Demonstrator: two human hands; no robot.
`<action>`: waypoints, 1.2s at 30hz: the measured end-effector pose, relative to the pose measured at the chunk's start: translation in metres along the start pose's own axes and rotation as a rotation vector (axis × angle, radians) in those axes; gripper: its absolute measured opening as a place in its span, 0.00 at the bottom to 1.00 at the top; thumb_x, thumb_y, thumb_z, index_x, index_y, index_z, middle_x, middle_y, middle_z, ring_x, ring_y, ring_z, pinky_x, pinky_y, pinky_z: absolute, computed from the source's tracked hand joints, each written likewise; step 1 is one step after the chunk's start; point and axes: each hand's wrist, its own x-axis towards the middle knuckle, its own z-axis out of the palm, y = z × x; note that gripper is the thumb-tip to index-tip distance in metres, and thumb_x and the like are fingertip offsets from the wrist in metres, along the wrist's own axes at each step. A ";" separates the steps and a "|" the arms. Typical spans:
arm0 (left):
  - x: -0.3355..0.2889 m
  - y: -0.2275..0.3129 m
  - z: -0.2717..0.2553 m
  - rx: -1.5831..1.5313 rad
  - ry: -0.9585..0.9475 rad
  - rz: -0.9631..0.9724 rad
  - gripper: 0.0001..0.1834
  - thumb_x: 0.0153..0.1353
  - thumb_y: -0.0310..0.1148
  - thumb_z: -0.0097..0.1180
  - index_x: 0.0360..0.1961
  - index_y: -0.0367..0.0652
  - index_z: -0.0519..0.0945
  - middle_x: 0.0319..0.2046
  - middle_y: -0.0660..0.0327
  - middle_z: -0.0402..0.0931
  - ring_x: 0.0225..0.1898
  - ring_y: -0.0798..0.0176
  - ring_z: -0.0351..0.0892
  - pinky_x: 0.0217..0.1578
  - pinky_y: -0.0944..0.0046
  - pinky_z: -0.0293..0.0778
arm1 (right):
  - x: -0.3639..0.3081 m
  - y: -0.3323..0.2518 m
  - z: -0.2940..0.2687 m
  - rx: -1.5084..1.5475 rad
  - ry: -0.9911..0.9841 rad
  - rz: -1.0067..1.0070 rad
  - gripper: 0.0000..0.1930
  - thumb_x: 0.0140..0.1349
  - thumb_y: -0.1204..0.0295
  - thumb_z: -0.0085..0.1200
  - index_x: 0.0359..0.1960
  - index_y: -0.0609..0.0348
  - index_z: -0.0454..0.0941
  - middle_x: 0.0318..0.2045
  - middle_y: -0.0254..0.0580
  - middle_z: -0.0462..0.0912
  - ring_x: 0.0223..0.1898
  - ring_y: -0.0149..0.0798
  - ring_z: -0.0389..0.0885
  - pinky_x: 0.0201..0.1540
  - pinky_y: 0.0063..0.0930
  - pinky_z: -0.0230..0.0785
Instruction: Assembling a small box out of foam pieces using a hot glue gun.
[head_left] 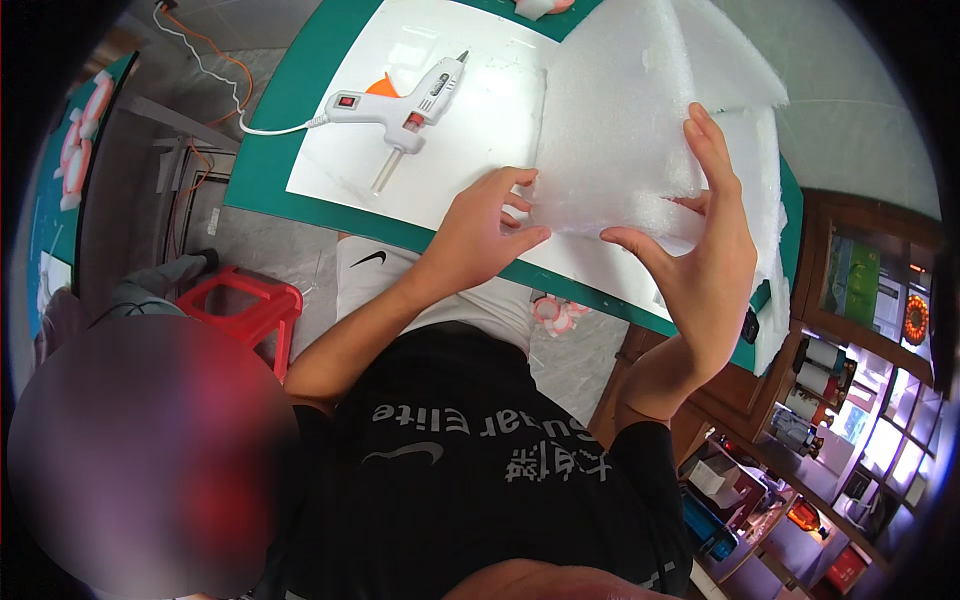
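Note:
A white foam sheet (620,120) lies folded over the white board (450,150) on the green cutting mat (270,150). My left hand (480,225) pinches the sheet's near left corner with thumb and fingertips. My right hand (700,250) holds the sheet's near right part, with the fingers upright against the foam and the thumb under its edge. More foam (770,290) hangs over the mat's right end.
A white hot glue gun (400,105) with a white cord lies on the board, an orange scrap (380,87) beside it. A red stool (245,305) stands on the floor at left. Wooden shelves (860,380) with small items stand at right. Another person sits at lower left.

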 end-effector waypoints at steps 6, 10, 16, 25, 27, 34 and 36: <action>0.000 -0.005 0.014 0.151 0.138 0.148 0.29 0.51 0.29 0.73 0.53 0.34 0.74 0.45 0.53 0.75 0.40 0.60 0.80 0.32 0.65 0.78 | 0.002 -0.002 -0.001 0.031 -0.009 0.005 0.47 0.37 0.70 0.77 0.66 0.53 0.69 0.67 0.45 0.72 0.57 0.51 0.80 0.46 0.31 0.82; 0.000 -0.013 0.016 0.181 0.152 0.206 0.29 0.51 0.29 0.73 0.53 0.34 0.74 0.46 0.52 0.75 0.38 0.60 0.80 0.29 0.66 0.77 | 0.004 -0.004 0.001 0.056 0.004 0.016 0.47 0.38 0.70 0.77 0.65 0.54 0.69 0.67 0.46 0.72 0.58 0.51 0.80 0.46 0.32 0.82; 0.000 -0.008 0.016 0.169 0.097 0.192 0.28 0.53 0.27 0.71 0.53 0.32 0.74 0.45 0.50 0.75 0.34 0.56 0.78 0.29 0.62 0.77 | 0.001 -0.004 -0.004 0.080 0.020 0.061 0.46 0.38 0.72 0.76 0.65 0.57 0.68 0.66 0.48 0.72 0.59 0.53 0.78 0.49 0.34 0.80; -0.001 -0.006 0.022 0.267 0.154 0.124 0.35 0.50 0.24 0.73 0.60 0.36 0.71 0.48 0.52 0.74 0.35 0.63 0.76 0.29 0.67 0.74 | -0.008 0.000 -0.001 -0.031 -0.034 0.057 0.43 0.43 0.76 0.69 0.66 0.59 0.68 0.69 0.43 0.70 0.39 0.41 0.80 0.43 0.28 0.70; -0.001 -0.001 0.029 0.258 0.142 0.114 0.38 0.49 0.23 0.72 0.62 0.35 0.69 0.51 0.52 0.74 0.39 0.61 0.77 0.33 0.67 0.76 | -0.008 -0.004 0.004 -0.087 -0.010 0.027 0.32 0.53 0.75 0.61 0.63 0.62 0.72 0.68 0.42 0.72 0.30 0.32 0.75 0.39 0.24 0.69; 0.033 0.129 0.107 1.327 0.560 0.439 0.31 0.64 0.56 0.50 0.37 0.30 0.71 0.44 0.45 0.77 0.53 0.35 0.79 0.46 0.44 0.79 | -0.010 -0.033 0.012 -0.234 0.173 0.113 0.19 0.55 0.74 0.58 0.51 0.55 0.84 0.60 0.33 0.81 0.26 0.27 0.73 0.34 0.19 0.70; 0.031 0.156 0.111 1.418 0.675 0.382 0.46 0.63 0.74 0.39 0.27 0.30 0.68 0.43 0.41 0.77 0.52 0.25 0.78 0.51 0.32 0.77 | -0.006 -0.038 0.012 -0.234 0.175 0.095 0.18 0.55 0.74 0.59 0.50 0.52 0.85 0.59 0.31 0.81 0.27 0.27 0.74 0.34 0.19 0.70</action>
